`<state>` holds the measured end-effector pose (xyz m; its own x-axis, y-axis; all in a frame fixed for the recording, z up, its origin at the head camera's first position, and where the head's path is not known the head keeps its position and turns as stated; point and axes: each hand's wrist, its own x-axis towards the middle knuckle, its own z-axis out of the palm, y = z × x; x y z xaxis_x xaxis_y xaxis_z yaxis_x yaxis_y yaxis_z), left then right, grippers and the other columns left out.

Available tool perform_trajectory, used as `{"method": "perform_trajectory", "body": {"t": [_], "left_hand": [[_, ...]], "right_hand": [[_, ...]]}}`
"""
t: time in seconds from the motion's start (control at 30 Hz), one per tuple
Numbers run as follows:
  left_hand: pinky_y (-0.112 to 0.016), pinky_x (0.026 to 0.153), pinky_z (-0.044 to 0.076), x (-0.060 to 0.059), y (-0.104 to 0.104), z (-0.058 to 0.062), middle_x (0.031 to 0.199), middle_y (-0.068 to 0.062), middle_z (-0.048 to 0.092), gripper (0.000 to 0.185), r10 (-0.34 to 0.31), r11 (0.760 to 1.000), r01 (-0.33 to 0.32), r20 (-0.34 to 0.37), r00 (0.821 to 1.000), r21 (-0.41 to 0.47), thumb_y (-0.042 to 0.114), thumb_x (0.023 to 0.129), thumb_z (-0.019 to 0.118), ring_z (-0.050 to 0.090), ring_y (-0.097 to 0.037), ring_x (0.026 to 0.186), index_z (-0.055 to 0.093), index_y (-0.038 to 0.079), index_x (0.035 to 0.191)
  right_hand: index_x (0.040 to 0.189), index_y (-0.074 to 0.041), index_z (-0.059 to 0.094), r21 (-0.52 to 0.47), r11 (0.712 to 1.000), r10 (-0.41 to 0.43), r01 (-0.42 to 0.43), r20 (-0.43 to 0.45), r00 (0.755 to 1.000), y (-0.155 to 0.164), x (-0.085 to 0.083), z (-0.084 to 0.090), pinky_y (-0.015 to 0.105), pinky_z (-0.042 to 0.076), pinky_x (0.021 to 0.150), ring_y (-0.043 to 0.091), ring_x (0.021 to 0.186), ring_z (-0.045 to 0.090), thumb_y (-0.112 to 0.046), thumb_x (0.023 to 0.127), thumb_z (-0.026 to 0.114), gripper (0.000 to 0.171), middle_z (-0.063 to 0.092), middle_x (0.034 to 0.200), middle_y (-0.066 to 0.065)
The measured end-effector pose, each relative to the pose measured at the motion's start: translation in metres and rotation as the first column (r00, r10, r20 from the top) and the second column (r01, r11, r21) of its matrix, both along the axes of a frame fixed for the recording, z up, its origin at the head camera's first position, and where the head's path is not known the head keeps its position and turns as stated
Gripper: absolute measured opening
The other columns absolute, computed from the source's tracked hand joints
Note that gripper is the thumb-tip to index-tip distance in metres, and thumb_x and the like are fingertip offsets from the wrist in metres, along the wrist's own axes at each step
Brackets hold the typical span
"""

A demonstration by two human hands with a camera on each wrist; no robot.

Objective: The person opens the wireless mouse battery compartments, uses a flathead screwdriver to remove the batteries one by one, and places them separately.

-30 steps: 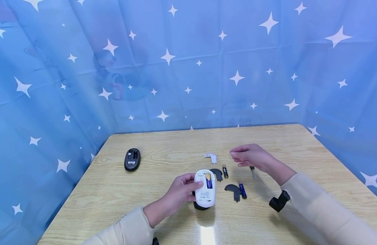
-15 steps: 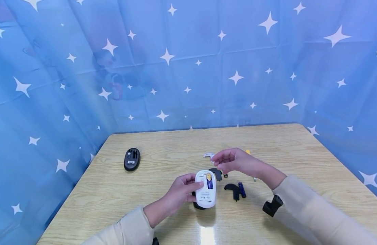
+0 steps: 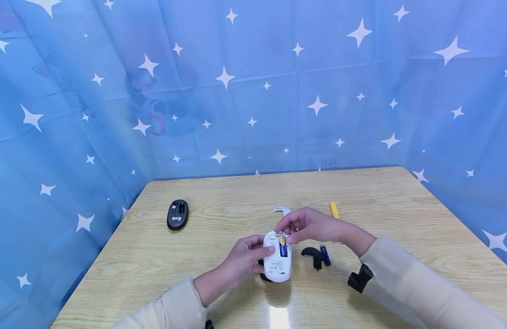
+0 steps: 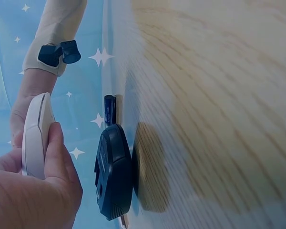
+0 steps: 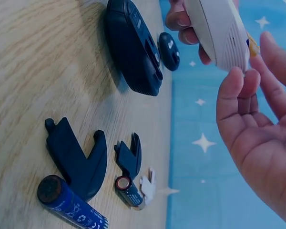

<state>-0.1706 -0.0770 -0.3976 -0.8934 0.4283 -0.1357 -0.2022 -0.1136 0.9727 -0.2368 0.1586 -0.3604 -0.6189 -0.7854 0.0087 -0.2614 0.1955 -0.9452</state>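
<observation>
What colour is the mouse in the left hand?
White mouse, with a blue battery in it; head view shows it best.

Right hand (image 5: 257, 143) fingers loosely bent beside white mouse (image 5: 218, 33), touching its edge. Black mouse (image 5: 132, 45) on table (image 5: 33, 71). Two black covers (image 5: 76, 157), two batteries (image 5: 69, 202) nearby.

The right hand (image 3: 308, 226) has been brought from above the loose parts on the table across to the white mouse (image 3: 277, 257), its fingertips (image 3: 283, 227) now at the mouse's far end by the fitted battery (image 3: 282, 246). A yellow object (image 3: 333, 209) beyond the knuckles has been uncovered.
</observation>
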Motion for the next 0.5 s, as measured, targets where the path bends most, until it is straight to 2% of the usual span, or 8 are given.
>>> {"method": "perform_trajectory", "body": {"t": [0.27, 0.5], "left_hand": [[-0.037, 0.073, 0.059, 0.0001, 0.0007, -0.0024, 0.103, -0.011, 0.067, 0.037, -0.019, 1.000, 0.019, 0.002, 1.000, -0.004, 0.011, 0.091, 0.064, 0.066, -0.022, 0.089, 0.057, -0.008, 0.122], [-0.038, 0.075, 0.059, 0.0021, 0.0017, -0.0011, 0.102, -0.010, 0.066, 0.038, -0.041, 0.999, 0.041, -0.004, 0.999, -0.003, 0.011, 0.092, 0.063, 0.065, -0.021, 0.089, 0.055, -0.010, 0.123]], "right_hand": [[0.113, -0.003, 0.069, 0.010, 0.999, 0.053, -0.052, -0.041, 0.998, -0.0006, -0.0022, -0.0042, 0.026, 0.052, 0.070, 0.019, 0.083, 0.054, -0.006, 0.090, 0.069, 0.024, 0.062, 0.094, 0.011], [0.108, -0.007, 0.072, 0.058, 0.998, 0.040, -0.036, -0.073, 0.997, -0.0010, 0.0003, -0.0031, 0.028, 0.052, 0.071, 0.021, 0.084, 0.055, -0.008, 0.090, 0.068, 0.018, 0.065, 0.100, 0.009]]}}
